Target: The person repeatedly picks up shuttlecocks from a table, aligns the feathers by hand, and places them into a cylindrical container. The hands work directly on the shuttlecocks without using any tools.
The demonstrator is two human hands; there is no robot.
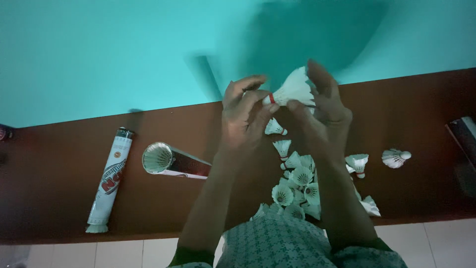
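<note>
A: Head view: a white feather shuttlecock (292, 90) is held up at upper centre of the frame. The left hand (245, 116) is closed on its cork end, just by the red band, with the fingers (248, 84) curled narrow around the base. The right hand (325, 116) is set against the feather skirt, thumb and fingers pinched on its lower edge.

B: And how far along can the work be judged?

A: Early to middle, as a judgement only. One shuttlecock is in hand, while a heap of loose shuttlecocks (297, 183) is left on the brown bench (59, 149), below the hands at lower centre. Two more are seen apart to the right, one (358, 164) near the right forearm, another (395, 158) farther right.

B: Anything to the left?

A: An open tube (173, 161) is laid on its side left of the left forearm, its mouth showing feathers inside. A capped tube (110, 178) is laid farther left. How full the open tube is cannot be told.
</note>
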